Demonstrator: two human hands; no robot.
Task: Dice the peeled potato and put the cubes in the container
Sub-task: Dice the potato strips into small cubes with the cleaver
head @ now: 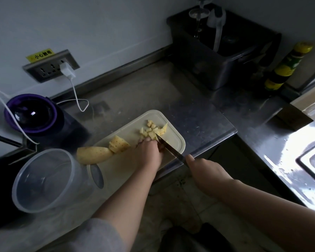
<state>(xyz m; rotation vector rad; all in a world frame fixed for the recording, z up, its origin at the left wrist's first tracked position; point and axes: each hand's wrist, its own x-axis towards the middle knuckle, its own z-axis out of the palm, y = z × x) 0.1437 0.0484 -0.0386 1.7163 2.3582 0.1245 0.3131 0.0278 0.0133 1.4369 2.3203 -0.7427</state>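
Note:
A pale cutting board (175, 137) lies on the steel counter. Several potato cubes (151, 129) sit near its far end. My left hand (149, 151) presses down on potato strips just behind the cubes, fingers curled over them. My right hand (205, 171) grips the handle of a knife (168, 149), whose blade tip meets the potato beside my left fingers. A stack of potato slices (119, 143) and a large uncut potato piece (93, 154) rest at the board's left. A clear round container (45, 180) stands empty at the board's near left corner.
A purple-rimmed appliance (31, 113) stands at the back left, below a wall socket with a white charger (67, 70). A dark bin (224, 53) and a yellow-green bottle (287, 66) stand at the back right. A sink edge (309, 160) shows at the right.

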